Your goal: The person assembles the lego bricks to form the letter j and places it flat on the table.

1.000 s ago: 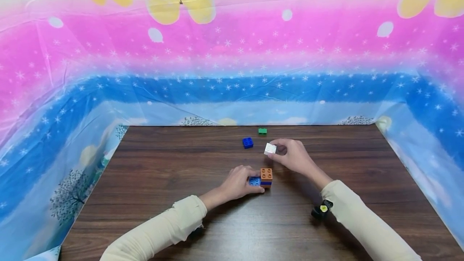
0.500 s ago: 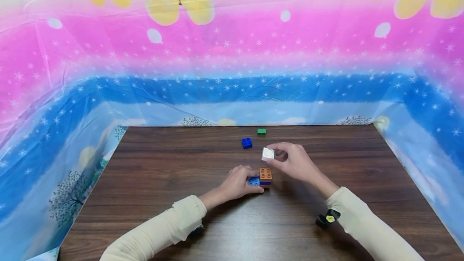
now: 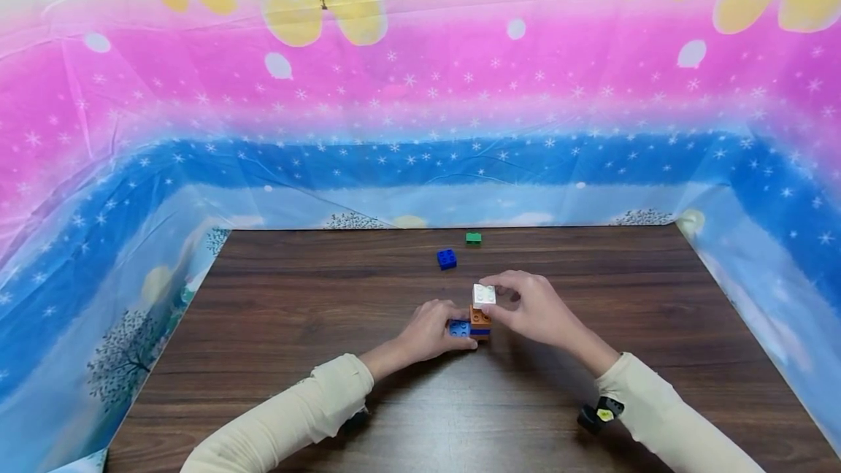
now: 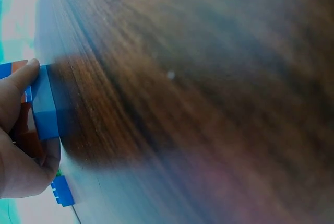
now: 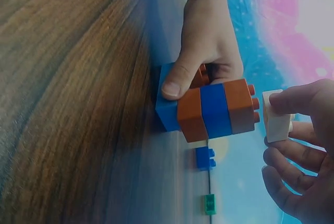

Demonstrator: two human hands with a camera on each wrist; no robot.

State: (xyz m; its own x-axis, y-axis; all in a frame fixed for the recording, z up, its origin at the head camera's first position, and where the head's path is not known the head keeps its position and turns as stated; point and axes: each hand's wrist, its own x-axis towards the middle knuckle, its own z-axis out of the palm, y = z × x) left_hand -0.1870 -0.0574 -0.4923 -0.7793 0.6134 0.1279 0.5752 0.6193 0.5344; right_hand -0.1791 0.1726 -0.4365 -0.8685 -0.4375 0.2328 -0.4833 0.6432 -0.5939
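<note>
My left hand [image 3: 430,331] grips a stack of toy building bricks low on the table, thumb and fingers around its light blue base brick [image 5: 167,113]. Above that base rise an orange brick, a dark blue brick [image 5: 216,110] and an orange top brick [image 5: 240,106] with bare studs. Another orange brick [image 5: 199,80] sits on the base, partly hidden by the left thumb. Between thumb and fingers, my right hand [image 3: 535,309] pinches a white brick [image 3: 484,294]. In the right wrist view a small gap separates the white brick from the top studs.
A loose blue brick [image 3: 447,259] lies farther back on the brown wooden table [image 3: 315,283]. Behind it, close to the table's back edge, is a green brick [image 3: 473,239]. A patterned cloth [image 3: 420,159] hangs around the back and sides.
My right hand has brought the white brick toward me, from beyond the stack to just over the orange top brick. The left hand has stayed on the stack.
</note>
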